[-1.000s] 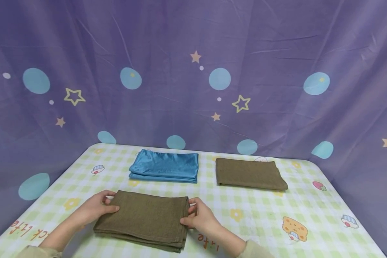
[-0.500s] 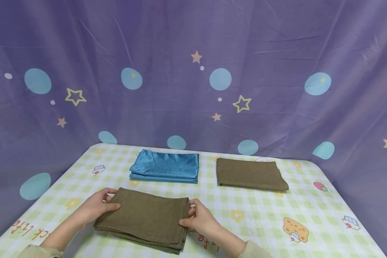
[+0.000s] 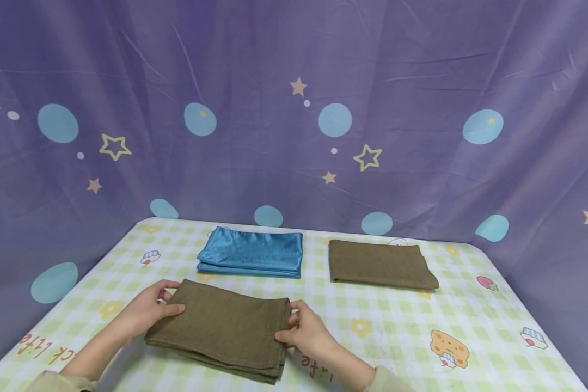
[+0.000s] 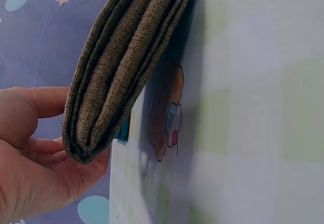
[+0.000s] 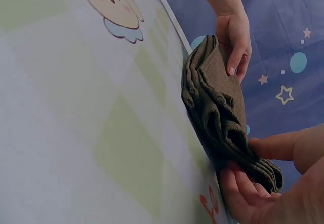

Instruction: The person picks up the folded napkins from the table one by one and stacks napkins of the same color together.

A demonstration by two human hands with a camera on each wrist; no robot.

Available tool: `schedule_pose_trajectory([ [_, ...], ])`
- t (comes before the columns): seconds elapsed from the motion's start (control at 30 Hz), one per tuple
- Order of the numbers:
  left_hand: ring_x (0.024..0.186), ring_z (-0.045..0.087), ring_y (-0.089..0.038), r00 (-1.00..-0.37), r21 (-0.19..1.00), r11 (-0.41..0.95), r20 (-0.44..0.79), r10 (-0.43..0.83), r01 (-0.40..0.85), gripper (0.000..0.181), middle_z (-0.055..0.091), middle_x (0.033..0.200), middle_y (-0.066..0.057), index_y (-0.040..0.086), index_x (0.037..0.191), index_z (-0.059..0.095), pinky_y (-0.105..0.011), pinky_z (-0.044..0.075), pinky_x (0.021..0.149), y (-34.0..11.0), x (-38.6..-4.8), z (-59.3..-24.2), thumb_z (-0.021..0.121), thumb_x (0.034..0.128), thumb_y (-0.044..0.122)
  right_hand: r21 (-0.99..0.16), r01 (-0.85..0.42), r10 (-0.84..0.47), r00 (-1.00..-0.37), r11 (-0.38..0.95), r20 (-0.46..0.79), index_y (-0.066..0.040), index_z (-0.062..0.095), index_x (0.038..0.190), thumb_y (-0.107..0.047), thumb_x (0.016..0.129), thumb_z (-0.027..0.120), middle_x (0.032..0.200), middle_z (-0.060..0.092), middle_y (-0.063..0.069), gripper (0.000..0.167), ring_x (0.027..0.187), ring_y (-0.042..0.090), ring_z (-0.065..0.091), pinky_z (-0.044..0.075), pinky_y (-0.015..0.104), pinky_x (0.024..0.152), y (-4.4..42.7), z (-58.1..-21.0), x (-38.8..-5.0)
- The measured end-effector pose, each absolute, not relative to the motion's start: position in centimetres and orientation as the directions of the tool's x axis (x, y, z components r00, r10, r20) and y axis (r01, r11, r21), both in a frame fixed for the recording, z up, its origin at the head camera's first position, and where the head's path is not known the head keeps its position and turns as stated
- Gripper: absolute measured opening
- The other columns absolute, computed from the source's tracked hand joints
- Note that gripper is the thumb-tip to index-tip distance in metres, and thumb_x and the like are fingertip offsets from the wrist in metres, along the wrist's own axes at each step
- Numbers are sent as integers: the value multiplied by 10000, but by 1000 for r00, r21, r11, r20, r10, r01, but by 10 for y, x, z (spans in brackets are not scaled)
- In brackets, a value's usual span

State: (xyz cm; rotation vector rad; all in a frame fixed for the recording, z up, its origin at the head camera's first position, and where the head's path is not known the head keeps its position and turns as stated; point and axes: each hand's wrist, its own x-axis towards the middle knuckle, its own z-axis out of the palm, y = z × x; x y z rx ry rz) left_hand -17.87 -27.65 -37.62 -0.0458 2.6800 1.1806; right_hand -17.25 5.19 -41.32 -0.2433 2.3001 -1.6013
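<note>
A folded olive-brown cloth (image 3: 220, 326) in several layers is held between both hands at the table's front. My left hand (image 3: 147, 310) pinches its left end, thumb on top and fingers beneath; the left wrist view shows the folded layers (image 4: 116, 67) raised off the table beside that hand (image 4: 45, 153). At the right end my right hand (image 3: 308, 332) pinches the edge, thumb above. In the right wrist view the right hand (image 5: 283, 183) grips the near end of the cloth (image 5: 217, 97), and the left hand (image 5: 235, 42) is at the far end.
A folded shiny blue cloth (image 3: 252, 253) lies at the back left of the table (image 3: 392, 337). To its right lies another folded olive-brown cloth (image 3: 379, 264). A purple curtain (image 3: 274, 54) with stars and blue spots hangs behind the table.
The left end of the held cloth has moved slightly up and away from the front edge, along with my left hand. My right hand has barely moved. Both cloths at the back stay put.
</note>
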Motion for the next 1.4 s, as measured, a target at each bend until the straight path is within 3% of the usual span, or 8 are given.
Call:
schedule_pose_trajectory([
  [0.27,837,461,-210,-974,745,655,-219,65,-124,718,447,1013,-140,-56,1323,332,-323,414,686,-271,-178,-374,659,814,331,-877,5,-280,-947,480,-158,61,395,1279,-103,740,728,900,546,69,655,696,161,491,403,301,574,57,-403,-176],
  [0.47,974,465,-281,-972,730,671,-228,62,-128,777,454,1090,-182,-82,1329,318,-376,428,753,-267,-179,-373,660,803,376,-867,-13,-265,-954,499,-138,76,421,1261,-92,734,727,938,588,99,633,757,178,511,436,324,617,62,-400,-180],
  [0.73,849,444,-198,-978,752,648,-200,58,-116,720,463,987,-110,-64,1321,318,-313,402,701,-260,-180,-373,660,816,318,-925,9,-260,-959,381,-116,85,400,1247,-27,733,704,919,559,114,608,570,124,535,465,280,556,68,-401,-182],
  [1.03,769,480,-179,-982,801,590,-177,65,-105,692,485,962,-117,-65,1318,302,-308,418,642,-249,-182,-373,655,828,273,-960,32,-262,-959,278,-108,101,367,1266,14,760,665,948,536,151,593,701,138,541,510,317,602,76,-398,-186],
  [1.4,893,529,-239,-987,808,586,-139,74,-70,706,504,1069,-190,-61,1318,306,-352,453,720,-227,-188,-371,661,823,298,-964,51,-190,-976,262,-103,87,380,1275,10,766,659,952,526,149,586,721,144,500,495,334,610,94,-391,-193],
])
